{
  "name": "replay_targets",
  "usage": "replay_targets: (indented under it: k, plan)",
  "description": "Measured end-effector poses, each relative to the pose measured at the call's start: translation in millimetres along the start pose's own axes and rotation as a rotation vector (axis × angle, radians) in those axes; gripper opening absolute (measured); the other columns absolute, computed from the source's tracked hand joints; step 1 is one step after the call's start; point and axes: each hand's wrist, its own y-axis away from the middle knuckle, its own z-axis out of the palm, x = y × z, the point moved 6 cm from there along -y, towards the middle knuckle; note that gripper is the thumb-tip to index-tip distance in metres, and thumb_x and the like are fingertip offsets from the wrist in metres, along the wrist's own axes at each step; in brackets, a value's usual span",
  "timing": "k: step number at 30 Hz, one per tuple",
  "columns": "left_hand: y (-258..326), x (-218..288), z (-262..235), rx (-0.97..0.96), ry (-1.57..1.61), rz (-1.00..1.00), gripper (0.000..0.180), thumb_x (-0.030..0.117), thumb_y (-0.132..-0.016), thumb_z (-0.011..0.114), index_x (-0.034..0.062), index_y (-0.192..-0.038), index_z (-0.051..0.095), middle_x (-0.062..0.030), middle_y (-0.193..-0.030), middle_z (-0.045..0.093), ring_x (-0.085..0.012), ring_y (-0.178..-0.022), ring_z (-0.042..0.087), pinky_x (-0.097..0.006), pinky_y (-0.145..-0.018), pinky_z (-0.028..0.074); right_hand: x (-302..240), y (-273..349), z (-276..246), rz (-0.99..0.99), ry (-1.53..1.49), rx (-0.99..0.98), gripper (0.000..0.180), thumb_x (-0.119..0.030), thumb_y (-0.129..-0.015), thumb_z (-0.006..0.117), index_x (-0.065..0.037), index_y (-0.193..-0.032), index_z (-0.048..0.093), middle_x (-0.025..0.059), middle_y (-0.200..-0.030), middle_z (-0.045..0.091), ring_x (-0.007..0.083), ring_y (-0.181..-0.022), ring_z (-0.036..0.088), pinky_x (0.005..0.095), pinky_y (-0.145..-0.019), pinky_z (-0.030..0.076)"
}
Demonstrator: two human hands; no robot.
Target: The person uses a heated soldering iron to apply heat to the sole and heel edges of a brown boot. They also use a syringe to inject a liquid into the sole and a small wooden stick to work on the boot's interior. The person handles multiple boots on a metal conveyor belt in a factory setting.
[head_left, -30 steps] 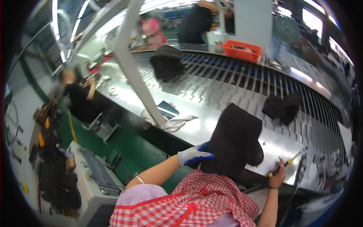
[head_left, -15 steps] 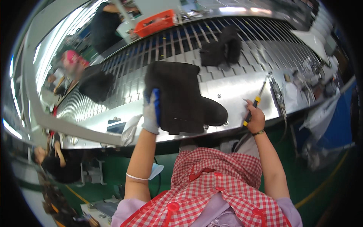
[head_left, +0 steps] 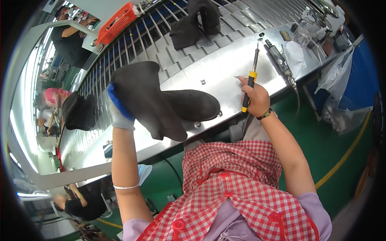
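My left hand (head_left: 120,110), in a grey glove with a blue palm, grips a dark boot (head_left: 138,96) by the back of its shaft. Above the steel work surface the boot lies tilted, its toe pointing right. My bare right hand (head_left: 258,99) is closed round the yellow and black handle of a soldering iron (head_left: 251,82), its metal tip pointing away from me. A thin pointed metal tip (head_left: 237,76) also sticks out between thumb and forefinger; the rest of that tool is hidden. The iron and the boot are apart.
Another dark boot (head_left: 189,30) lies on the slatted conveyor (head_left: 169,60), with a further dark item (head_left: 78,110) at left. A slim metal tool (head_left: 281,62) with a hose rests at right. An orange basket (head_left: 116,24) and a co-worker (head_left: 71,40) are at far left.
The boot in my left hand has shifted left and tilted, its toe swinging upward. My right hand has moved slightly left and away from me with the soldering iron, now more upright.
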Motion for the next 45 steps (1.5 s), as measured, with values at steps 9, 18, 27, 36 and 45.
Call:
replay_targets:
  k: [9,18,27,36,45]
  plan:
    - [12,14,-38,-0.153,0.266,0.259,0.044,0.036,-0.1,0.046,0.004,-0.127,0.059,-0.0133,-0.128,0.063,-0.0281,-0.12,0.059,-0.041,-0.108,0.043,-5,-2,-3,-0.003,-0.034,-0.002,0.037,0.004,-0.074,0.064,-0.011,-0.105,0.051,0.0115,-0.125,0.069,0.0283,-0.08,0.069,0.0396,-0.069,0.055]
    - [135,1,-10,0.106,0.384,0.056,0.049,0.044,-0.096,0.051,0.007,-0.128,0.06,-0.0122,-0.129,0.061,-0.0264,-0.123,0.055,-0.041,-0.107,0.044,-7,-4,0,0.039,-0.09,0.002,0.03,-0.001,-0.074,0.069,-0.011,-0.097,0.053,0.0123,-0.119,0.072,0.0266,-0.07,0.069,0.0359,-0.061,0.055]
    - [156,3,25,0.226,0.446,-0.056,0.055,0.051,-0.092,0.056,0.0099,-0.128,0.061,-0.0112,-0.13,0.059,-0.0247,-0.126,0.052,-0.04,-0.105,0.045,-72,-25,-54,0.272,-0.756,0.101,0.049,-0.053,-0.094,0.062,-0.005,-0.101,0.056,0.0187,-0.099,0.074,0.0229,-0.068,0.071,0.0288,-0.06,0.056]
    - [160,9,50,0.334,0.486,-0.029,0.051,0.036,-0.099,0.048,-0.0006,-0.133,0.053,-0.0166,-0.122,0.064,-0.0261,-0.113,0.063,-0.039,-0.098,0.05,-111,-44,-71,0.355,-0.808,0.063,0.061,-0.061,-0.099,0.049,-0.003,-0.103,0.064,0.0044,-0.066,0.063,0.0206,-0.059,0.065,0.0315,-0.055,0.05]
    - [164,22,79,-0.191,0.691,0.005,0.054,0.04,-0.09,0.063,0.0097,-0.134,0.058,-0.012,-0.135,0.056,-0.0272,-0.129,0.05,-0.044,-0.108,0.042,-123,-62,-44,0.414,-0.958,-0.038,0.023,-0.024,-0.095,0.061,-0.002,-0.101,0.066,0.0071,-0.068,0.065,0.0177,-0.058,0.066,0.028,-0.056,0.051]
